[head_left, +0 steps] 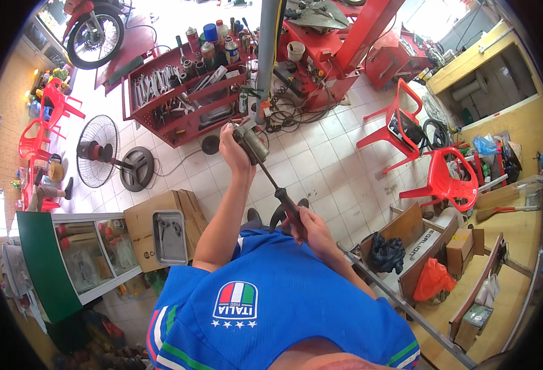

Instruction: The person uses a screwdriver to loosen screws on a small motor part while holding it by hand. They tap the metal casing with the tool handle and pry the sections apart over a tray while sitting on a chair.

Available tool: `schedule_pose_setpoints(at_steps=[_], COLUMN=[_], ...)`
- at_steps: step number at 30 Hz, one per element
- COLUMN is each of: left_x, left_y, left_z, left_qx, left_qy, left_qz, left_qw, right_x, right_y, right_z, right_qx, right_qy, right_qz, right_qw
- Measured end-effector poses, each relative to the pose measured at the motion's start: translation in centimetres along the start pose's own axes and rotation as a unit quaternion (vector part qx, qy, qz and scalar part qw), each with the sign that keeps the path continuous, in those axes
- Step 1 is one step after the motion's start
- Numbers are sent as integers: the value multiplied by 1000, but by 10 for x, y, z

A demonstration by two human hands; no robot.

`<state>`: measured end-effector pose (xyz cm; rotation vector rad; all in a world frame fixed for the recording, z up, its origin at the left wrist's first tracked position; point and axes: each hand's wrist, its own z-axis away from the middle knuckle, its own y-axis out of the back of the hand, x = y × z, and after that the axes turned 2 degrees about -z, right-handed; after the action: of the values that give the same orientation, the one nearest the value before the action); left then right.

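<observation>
My left hand [236, 151] is raised in front of me, its fingers closed round a grey metal cylindrical part [257, 147]. A tool with a long thin shaft and a dark handle [289, 206] runs from the lower end of that part back toward my body. My right hand [311, 229] grips the handle, close to my shirt. Beside the handle a black curved piece shows; I cannot tell whether it belongs to the tool. The contact between the shaft tip and the metal part is too small to make out.
Ahead stands a red tool cart [179, 120] with wrenches, bottles and cans. A grey post [266, 55] rises beside it. To the left are a standing fan [99, 151] and a metal tray [170, 237] on cardboard. Red chairs [447, 179] and a bench frame [407, 311] lie right.
</observation>
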<state>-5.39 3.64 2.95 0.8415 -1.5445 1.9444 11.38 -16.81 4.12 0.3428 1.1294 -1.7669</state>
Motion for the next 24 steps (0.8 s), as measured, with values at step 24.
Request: schedule_pose_setpoints(at_steps=[24], left_x=[3], left_y=[-9], left_z=[5], left_qx=[-7], left_qy=[18], left_qz=[-6], left_qw=[1000], right_x=[3], right_y=[-7], right_z=[3], right_qx=[23], right_qy=[82], right_qz=[80], right_qw=[993])
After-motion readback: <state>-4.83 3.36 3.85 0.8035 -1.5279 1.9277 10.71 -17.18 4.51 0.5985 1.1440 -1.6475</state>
